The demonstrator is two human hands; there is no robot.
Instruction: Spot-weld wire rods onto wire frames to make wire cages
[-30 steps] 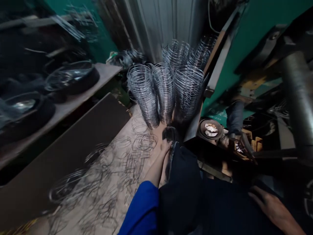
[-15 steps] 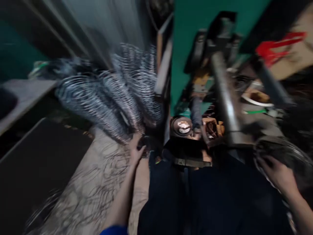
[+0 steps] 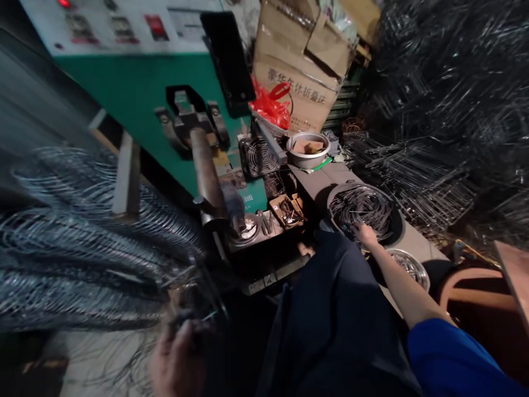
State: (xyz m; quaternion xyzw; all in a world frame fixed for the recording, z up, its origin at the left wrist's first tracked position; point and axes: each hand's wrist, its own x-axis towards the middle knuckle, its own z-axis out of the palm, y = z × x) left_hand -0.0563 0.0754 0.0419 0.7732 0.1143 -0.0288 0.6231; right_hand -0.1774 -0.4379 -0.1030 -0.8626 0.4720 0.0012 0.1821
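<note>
- Nearest, around 5 o'clock with 12 at the top of the view, are the person's dark trousers [image 3: 339, 309].
- At 7 o'clock the left hand [image 3: 177, 353] is blurred, its fingers curled at a dark, indistinct thing; whether its grip pinches anything cannot be told.
- Between 3 and 4 o'clock the right hand [image 3: 367, 236] reaches into the near side of a round basin [image 3: 400, 225], fingertips at the dark wire pieces [image 3: 366, 207] lying tangled inside; whether that grip is closed on any cannot be told.
- At 4 o'clock, just beside the basin, a shiny metal bowl [image 3: 422, 275] holds small bright parts.
- At 8 o'clock long wire coils [image 3: 82, 264] lean in rows.
- Toward 10 o'clock stands a green machine [image 3: 136, 91] with a metal cylinder [image 3: 204, 171].
- Farthest, a cardboard box [image 3: 293, 66] stands near 12 o'clock and piled wire racks [image 3: 430, 182] at 2 o'clock.
</note>
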